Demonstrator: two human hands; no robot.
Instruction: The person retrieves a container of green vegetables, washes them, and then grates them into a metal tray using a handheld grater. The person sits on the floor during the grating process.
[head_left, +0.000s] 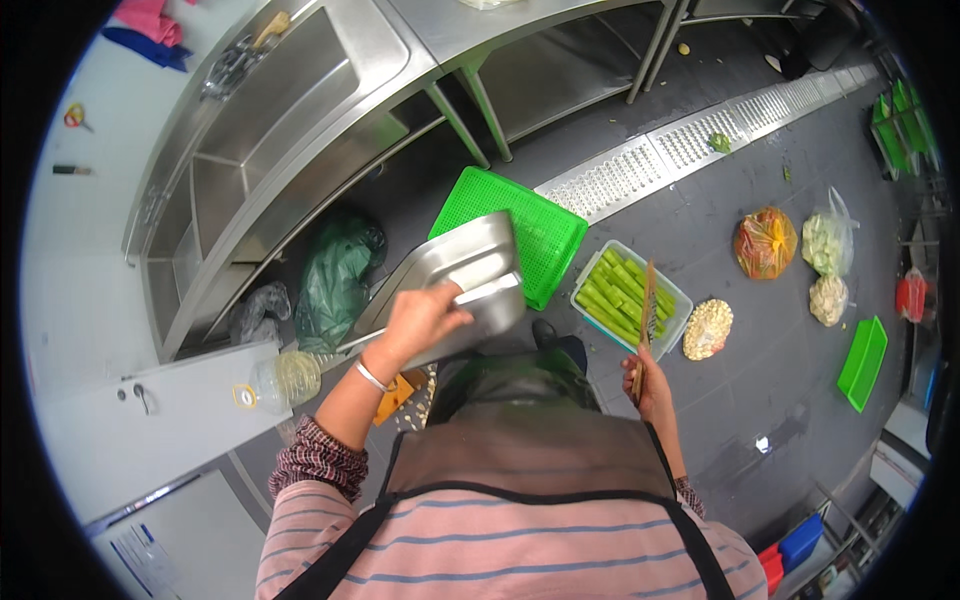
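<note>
My left hand (424, 319) grips the rim of a deep stainless steel food pan (450, 251), held tilted in front of my apron. Part of the pan covers a green perforated plastic basket (547, 232) on the floor. In my right hand (654, 384) is a knife (649, 300), held by its handle with the blade pointing away from me and seen almost edge-on. Just beyond that hand, a clear plastic container (679, 330) holds several peeled green vegetable stalks (611, 289). The knife blade crosses over the container in view; whether it touches the stalks I cannot tell.
Bagged peeled garlic cloves (707, 330), a tied orange-red bag (765, 241) and a bag of pale green pieces (827, 238) sit on the tiled floor (750, 397). A metal drain grate (619, 176) runs below steel counters. Left are a steel sink (277, 105) and a dark green bag (337, 277).
</note>
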